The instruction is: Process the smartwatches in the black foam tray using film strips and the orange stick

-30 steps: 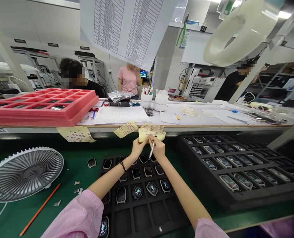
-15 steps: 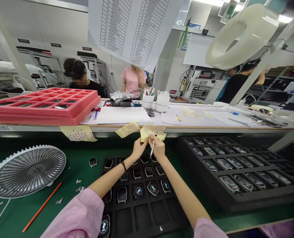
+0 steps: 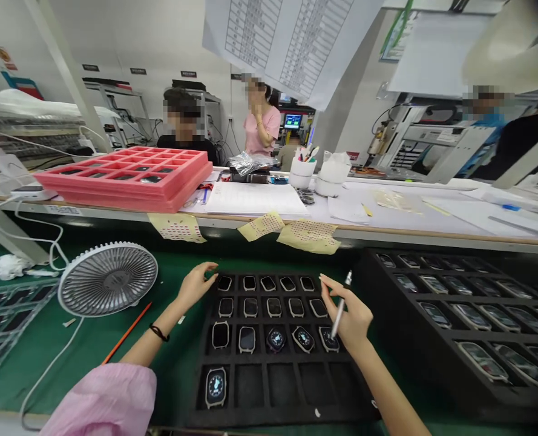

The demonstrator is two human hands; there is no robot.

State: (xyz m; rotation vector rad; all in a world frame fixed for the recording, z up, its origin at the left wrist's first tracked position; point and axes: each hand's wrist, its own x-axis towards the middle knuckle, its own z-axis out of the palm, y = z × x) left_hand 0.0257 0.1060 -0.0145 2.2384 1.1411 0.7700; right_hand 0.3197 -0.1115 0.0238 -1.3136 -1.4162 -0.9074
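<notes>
My left hand [image 3: 196,286] is at the far left corner of a black foam tray [image 3: 250,416], fingers curved and apart, with nothing visible between them. At the tray's far right corner is my right hand [image 3: 353,312], gripping a silver-white pen [image 3: 341,307] that slants across the fingers; thumb and forefinger point toward the tray. Square watch faces fill the tray's three far rows. In the near row one lit watch [image 3: 215,386] sits in the left pocket, beside empty pockets. Several faces are lit.
A second black tray [image 3: 414,357] of watches stands at right. On the left are a fan [image 3: 114,280], an orange stick [image 3: 127,333] and a clear tray [image 3: 9,321]. Yellow sticker sheets [image 3: 308,236] hang from the shelf edge, below a red foam tray [image 3: 132,194]. Co-workers are behind.
Both hands have left the yellow sticker sheet and moved apart, back down to the tray. The pen stays in my right hand. The view has shifted, showing more of the left side.
</notes>
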